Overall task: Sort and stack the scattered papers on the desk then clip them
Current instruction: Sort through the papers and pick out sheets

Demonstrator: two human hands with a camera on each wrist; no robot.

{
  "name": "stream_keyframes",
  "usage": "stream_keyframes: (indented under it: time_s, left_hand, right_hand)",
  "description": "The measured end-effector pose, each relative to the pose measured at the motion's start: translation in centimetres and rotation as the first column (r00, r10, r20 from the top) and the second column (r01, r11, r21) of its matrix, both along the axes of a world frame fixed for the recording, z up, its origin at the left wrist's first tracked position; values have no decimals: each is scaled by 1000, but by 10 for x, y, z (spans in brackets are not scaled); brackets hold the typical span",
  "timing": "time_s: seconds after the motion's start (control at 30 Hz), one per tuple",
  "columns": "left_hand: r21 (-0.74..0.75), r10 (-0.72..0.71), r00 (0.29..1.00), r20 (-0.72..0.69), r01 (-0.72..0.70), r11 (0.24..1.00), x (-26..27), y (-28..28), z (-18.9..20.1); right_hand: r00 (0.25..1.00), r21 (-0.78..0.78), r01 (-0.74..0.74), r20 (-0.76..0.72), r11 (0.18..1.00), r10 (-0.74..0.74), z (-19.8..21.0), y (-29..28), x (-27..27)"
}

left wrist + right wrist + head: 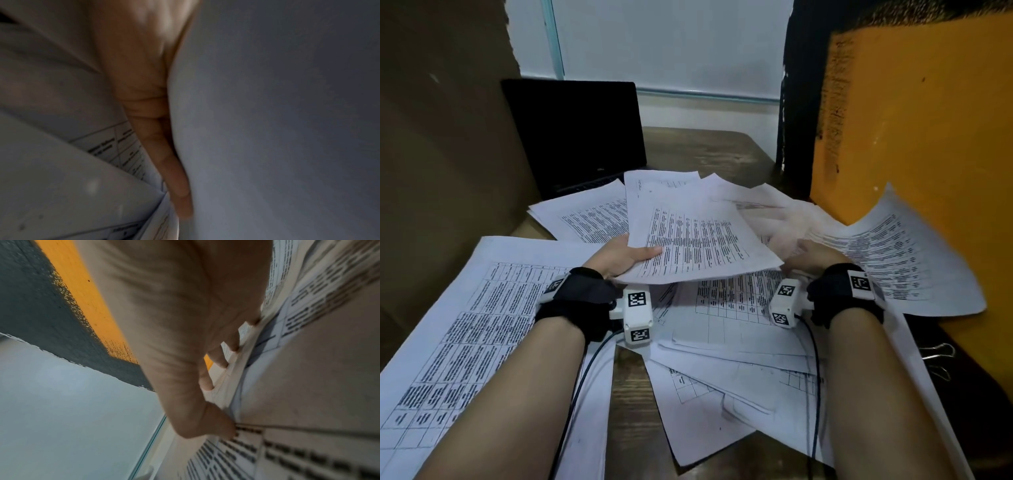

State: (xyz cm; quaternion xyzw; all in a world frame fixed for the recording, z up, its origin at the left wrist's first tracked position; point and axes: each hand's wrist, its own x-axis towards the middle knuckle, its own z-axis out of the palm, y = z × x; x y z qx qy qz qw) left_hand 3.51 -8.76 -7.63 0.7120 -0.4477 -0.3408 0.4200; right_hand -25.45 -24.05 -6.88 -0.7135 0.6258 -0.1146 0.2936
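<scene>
Office desk, or a study corner much like one. In front of me a worn wooden desk (688, 147) lies under scattered printed sheets (482, 325), all ruled tables and dense text. An open dark laptop (575, 137) sits at the far left, screen off. Binder clips (938, 353) lie at the desk's right edge. A pale painted wall (671, 44) stands behind; a yellow panel (928, 137) closes my right, a brown board (441, 137) my left.
</scene>
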Motion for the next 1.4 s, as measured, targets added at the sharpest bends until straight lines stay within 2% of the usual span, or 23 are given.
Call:
stream_keyframes:
  time_s: [0.07, 0.17, 0.23, 0.27, 0.33, 0.37, 0.4, 0.43, 0.47, 0.5, 0.53, 0.6, 0.67, 0.73, 0.8, 0.87, 0.93, 1.0, 1.1, 1.17, 1.23, 1.3, 1.4]
  left_hand:
    - [14, 16, 1000, -18, -16, 1000, 2, 0, -1]
    - [9, 40, 998, -45, -40, 999, 0, 0, -3]
    - [21, 65, 998, -11, -65, 998, 0, -2, -5]
    - [36, 66, 998, -1, -65, 997, 0, -4, -8]
    - [77, 67, 997, 27, -68, 995, -3, -7, -9]
    - [102, 75, 996, 40, -79, 992, -7, -5, -7]
    - [117, 93, 994, 52, -99, 988, -8, -5, -7]
    - [123, 112, 992, 54, -118, 985, -7, -5, -7]
    - [122, 139, 989, 39, -143, 982, -6, -6, -8]
    - [109, 165, 986, -20, -162, 981, -5, -6, -8]
    - [89, 197, 972, -126, -187, 978, -5, -6, -9]
    - [58, 240, 921, -305, -234, 970, -4, -7, -11]
    - [49, 235, 902, -362, -233, 971, -6, -5, -12]
    - [39, 203, 897, -392, -204, 978, -9, -4, -13]
    - [54, 219, 880, -421, -217, 975, -6, -6, -16]
    - [55, 233, 863, -448, -234, 971, -5, -6, -15]
    - [33, 211, 826, -523, -228, 973, -8, -5, -13]
    - [19, 193, 791, -580, -223, 975, -9, -5, -12]
    - [16, 172, 792, -586, -200, 980, -11, -2, -8]
    - [26, 151, 820, -552, -164, 986, -13, -1, -6]
    - [19, 133, 859, -495, -142, 990, -14, 0, -5]
    - [22, 138, 861, -490, -146, 989, -12, -2, -8]
    - [3, 121, 830, -545, -142, 990, -12, -1, -7]
  right_hand:
    - [999, -21, 25, 22, 999, -25, -2, -3, 0]
    - [998, -241, 51, 59, 969, -38, 0, -7, -2]
    - [970, -398, 52, 238, 916, 48, 4, -8, 2]
    - [903, -417, 44, 405, 908, 143, 10, -3, 7]
    - [688, -421, -25, 651, 907, 321, 26, 12, 20]
    - [613, -417, -87, 693, 905, 379, 32, 19, 26]
    - [600, -408, -147, 687, 901, 409, 37, 26, 32]
    - [632, -380, -197, 656, 904, 413, 38, 30, 37]
    - [698, -348, -233, 590, 908, 406, 41, 35, 39]
    - [770, -315, -272, 496, 909, 402, 42, 39, 39]
    - [801, -262, -347, 418, 901, 430, 40, 41, 40]
    - [797, -107, -494, 342, 863, 499, 34, 40, 42]
    - [803, 7, -547, 288, 837, 522, 33, 40, 47]
    - [803, 21, -563, 250, 826, 541, 34, 40, 50]
    - [831, -48, -508, 235, 860, 504, 33, 39, 52]
    - [865, -175, -386, 272, 906, 422, 27, 32, 52]
    - [877, -234, -294, 319, 927, 358, 21, 26, 50]
    - [885, -213, -262, 335, 941, 323, 18, 22, 48]
    - [897, -102, -327, 278, 939, 343, 20, 26, 49]
    - [889, 17, -394, 260, 919, 377, 20, 27, 50]
    - [880, 100, -391, 330, 915, 340, 22, 26, 46]
    - [890, 58, -261, 402, 964, 216, 25, 19, 36]
    - [971, -58, 84, 231, 995, -69, 29, 7, 11]
